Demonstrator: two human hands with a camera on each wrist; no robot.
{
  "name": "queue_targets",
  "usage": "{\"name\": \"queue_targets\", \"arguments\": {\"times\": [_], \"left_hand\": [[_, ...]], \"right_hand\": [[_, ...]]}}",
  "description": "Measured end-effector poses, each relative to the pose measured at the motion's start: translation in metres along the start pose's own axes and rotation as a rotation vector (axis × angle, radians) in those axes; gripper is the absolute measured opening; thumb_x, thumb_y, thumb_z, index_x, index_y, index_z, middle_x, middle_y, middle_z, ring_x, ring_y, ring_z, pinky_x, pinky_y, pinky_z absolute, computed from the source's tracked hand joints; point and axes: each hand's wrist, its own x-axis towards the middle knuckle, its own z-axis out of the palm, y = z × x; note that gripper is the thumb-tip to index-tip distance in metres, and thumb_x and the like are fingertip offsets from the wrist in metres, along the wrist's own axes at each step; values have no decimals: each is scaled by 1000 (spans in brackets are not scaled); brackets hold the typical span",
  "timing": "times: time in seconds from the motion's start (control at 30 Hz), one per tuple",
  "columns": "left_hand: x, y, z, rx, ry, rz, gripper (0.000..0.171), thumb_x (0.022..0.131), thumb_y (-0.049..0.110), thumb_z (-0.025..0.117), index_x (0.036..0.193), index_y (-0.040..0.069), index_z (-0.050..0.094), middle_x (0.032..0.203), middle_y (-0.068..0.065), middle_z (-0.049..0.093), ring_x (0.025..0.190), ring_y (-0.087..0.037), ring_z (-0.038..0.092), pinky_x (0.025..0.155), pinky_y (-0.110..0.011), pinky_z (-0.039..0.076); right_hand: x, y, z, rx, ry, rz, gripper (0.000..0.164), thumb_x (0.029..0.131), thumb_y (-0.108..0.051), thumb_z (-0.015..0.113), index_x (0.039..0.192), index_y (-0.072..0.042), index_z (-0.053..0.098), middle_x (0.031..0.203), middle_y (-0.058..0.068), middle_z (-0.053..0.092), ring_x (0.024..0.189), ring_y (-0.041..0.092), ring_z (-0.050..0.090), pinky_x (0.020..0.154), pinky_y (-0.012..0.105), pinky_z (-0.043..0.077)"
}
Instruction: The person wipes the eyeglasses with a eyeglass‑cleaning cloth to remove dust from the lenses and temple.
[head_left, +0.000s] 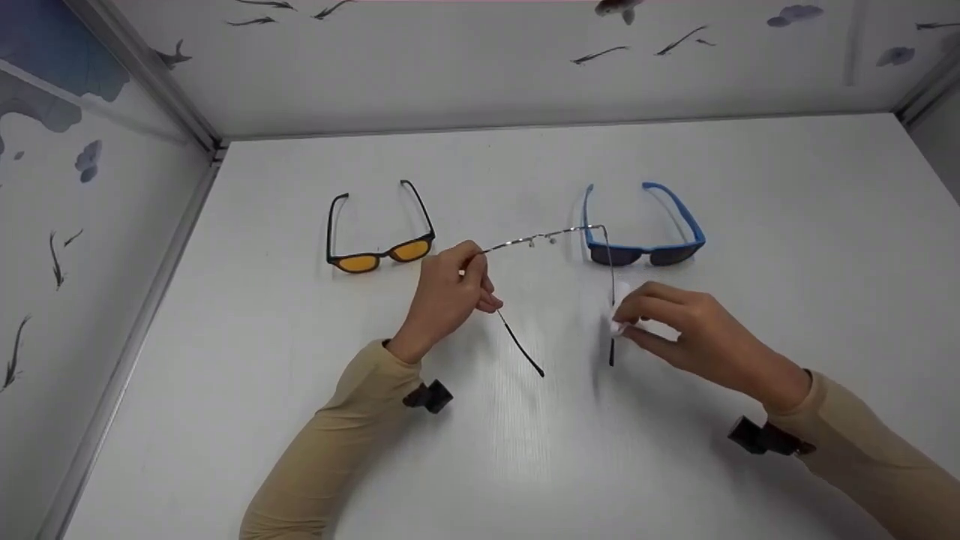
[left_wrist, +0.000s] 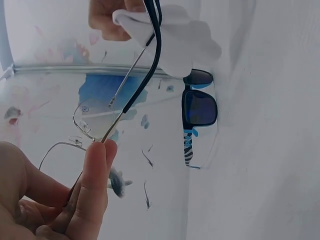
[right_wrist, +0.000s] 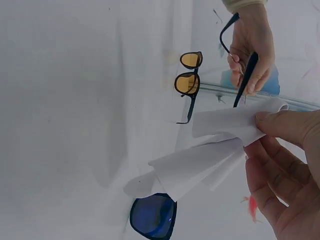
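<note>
Left fingers [head_left: 475, 271] grip wire glasses [head_left: 541, 237], right fingers [head_left: 652, 307] cloth [head_left: 617, 328].

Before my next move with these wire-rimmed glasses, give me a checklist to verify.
1. Left grip holding the wire-rimmed glasses: ok.
2. Both temple arms unfolded: ok.
3. Right grip pinching the white cloth: ok.
4. Cloth wrapped fully round the temple arm beside it: cannot tell, partly hidden.
5. Black-framed amber-lens glasses clear of left grip: ok, apart.
6. Blue-framed sunglasses clear of right grip: ok, apart.
</note>
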Motion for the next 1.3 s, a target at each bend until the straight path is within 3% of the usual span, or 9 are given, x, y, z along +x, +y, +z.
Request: {"name": "queue_targets", "arguments": {"times": [0.47,0.77,1.03,1.1,1.2,1.3], "left_hand": [[4,-4,-4,14,41,-8,21,99,-3,43,81,-6,53,75,-26,60,59,-21,68,56,-30,56],[2,-2,-5,41,49,20,21,99,-3,43,81,-5,54,68,-12,59,56,-20,67,54,-30,56],[1,-2,-5,46,33,38,21,99,-4,43,81,-5,53,70,-20,59,55,-20,66,53,-30,55],[0,-1,-5,53,31,48,22,99,-4,44,80,-2,53,69,-18,59,54,-20,66,53,-30,55],[-1,1,-5,60,27,58,22,99,-4,44,80,-1,53,67,-12,58,54,-19,66,53,-30,55],[-1,2,-6,62,23,67,22,99,-4,44,80,-1,54,67,-11,58,54,-19,65,53,-30,55]], "right_hand": [[-9,-18,13,89,-69,-75,45,66,16,79,101,-9,66,95,1,66,82,14,65,73,18,52],[-8,-23,15,104,-70,-134,45,63,17,78,99,-8,65,94,2,65,80,15,65,69,19,52],[-9,-30,18,114,-77,-150,45,63,17,79,98,-8,64,93,2,65,79,14,65,66,19,52],[-11,-33,19,120,-76,-145,42,65,15,78,98,-8,64,93,2,65,79,14,64,66,19,52],[-13,-38,20,133,-91,-114,23,81,2,74,98,-10,64,94,0,65,80,12,64,66,19,52],[-15,-42,20,150,-105,-88,6,94,-13,63,99,-11,64,94,-2,65,81,10,63,67,19,51]]}}
